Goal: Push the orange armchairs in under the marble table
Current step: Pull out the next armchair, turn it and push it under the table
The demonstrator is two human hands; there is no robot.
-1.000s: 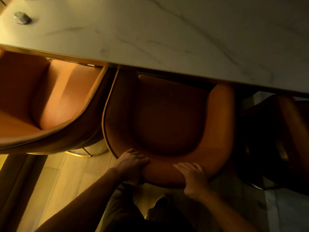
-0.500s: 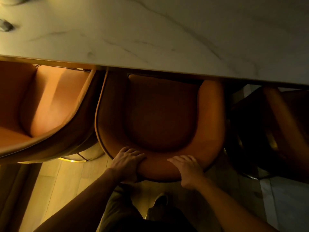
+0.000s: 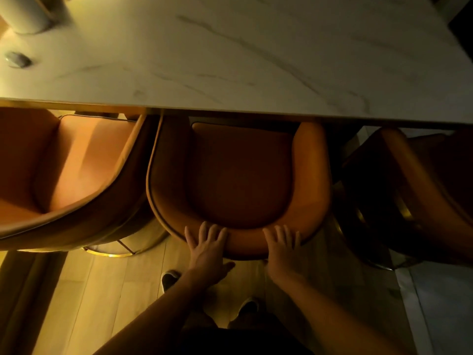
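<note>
The middle orange armchair (image 3: 240, 175) stands straight ahead, its seat front tucked beneath the edge of the white marble table (image 3: 256, 60). My left hand (image 3: 207, 248) and my right hand (image 3: 281, 249) lie flat on the top of its curved backrest, fingers straight and spread, thumbs hanging off the near side. A second orange armchair (image 3: 84, 160) stands to the left, turned at an angle, with most of its seat out from the table. A third armchair (image 3: 409, 188) sits in shadow on the right, partly beneath the tabletop.
A small grey object (image 3: 18, 60) and a pale round container (image 3: 30, 14) sit at the table's far left. My shoes (image 3: 170, 279) stand on the wooden floor (image 3: 89, 290) just behind the chair. A pale floor strip (image 3: 440, 303) lies at the right.
Both hands have gone from curled over the backrest to lying flat with fingers straight. The view has shifted, showing more tabletop.
</note>
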